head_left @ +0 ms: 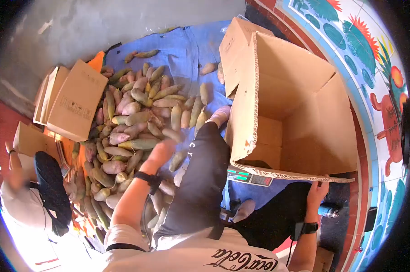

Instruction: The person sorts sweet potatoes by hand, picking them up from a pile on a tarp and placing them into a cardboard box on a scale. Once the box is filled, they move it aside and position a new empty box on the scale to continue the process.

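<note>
A large pile of long radishes (pixel 137 119), green, pale and pinkish-purple, covers the blue sheet on the floor. My left hand (pixel 162 151) is over the right side of this pile, close to my leg. It is smeared by motion, so its fingers and anything in them do not show clearly. To the right stands a big open cardboard box (pixel 300 99), its visible inner walls and bottom bare. My right hand (pixel 317 194) is closed on the near rim of the box, at its right part. Under the near side of the box shows a scale (pixel 248 177) with lit displays.
Several cartons (pixel 76 100) stand left of the pile. Another person (pixel 30 199) is at the far left beside an open carton. The blue sheet (pixel 177 50) reaches to the grey wall. A blue bottle (pixel 328 211) lies near my right wrist, and a painted tiled wall (pixel 372 63) curves along the right.
</note>
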A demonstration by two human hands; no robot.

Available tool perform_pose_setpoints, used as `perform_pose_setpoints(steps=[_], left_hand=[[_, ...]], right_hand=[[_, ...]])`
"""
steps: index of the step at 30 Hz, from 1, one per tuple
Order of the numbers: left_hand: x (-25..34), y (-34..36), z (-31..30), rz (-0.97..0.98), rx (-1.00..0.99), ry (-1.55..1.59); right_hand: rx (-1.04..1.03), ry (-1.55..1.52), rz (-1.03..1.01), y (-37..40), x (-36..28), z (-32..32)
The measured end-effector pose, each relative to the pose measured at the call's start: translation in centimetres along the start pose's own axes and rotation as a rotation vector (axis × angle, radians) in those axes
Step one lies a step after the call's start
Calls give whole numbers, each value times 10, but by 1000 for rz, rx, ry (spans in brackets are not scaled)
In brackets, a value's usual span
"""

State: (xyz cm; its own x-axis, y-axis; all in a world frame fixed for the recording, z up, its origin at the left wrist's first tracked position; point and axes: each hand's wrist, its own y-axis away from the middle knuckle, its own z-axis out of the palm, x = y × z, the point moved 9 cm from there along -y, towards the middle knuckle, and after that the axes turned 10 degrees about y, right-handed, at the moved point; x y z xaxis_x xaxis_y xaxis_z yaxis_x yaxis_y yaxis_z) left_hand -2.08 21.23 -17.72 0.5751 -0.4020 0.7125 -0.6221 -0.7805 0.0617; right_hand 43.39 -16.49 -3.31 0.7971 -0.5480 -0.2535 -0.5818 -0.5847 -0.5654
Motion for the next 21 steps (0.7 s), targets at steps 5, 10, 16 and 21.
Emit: perform_pose_setpoints(steps=[5,10,16,21], left_hand=[[-84,43,109,-193,-264,75],[-117,68,193,-311,-420,-1],[-122,73,189,-623,-382,-127],[-193,107,236,-765,-379,-79]], right_hand=[[-168,-11,101,1,6,-2],[-213,-412,247,22,75,23],[-196,105,-114,52,133,21],[-292,-906,427,61,158,53]])
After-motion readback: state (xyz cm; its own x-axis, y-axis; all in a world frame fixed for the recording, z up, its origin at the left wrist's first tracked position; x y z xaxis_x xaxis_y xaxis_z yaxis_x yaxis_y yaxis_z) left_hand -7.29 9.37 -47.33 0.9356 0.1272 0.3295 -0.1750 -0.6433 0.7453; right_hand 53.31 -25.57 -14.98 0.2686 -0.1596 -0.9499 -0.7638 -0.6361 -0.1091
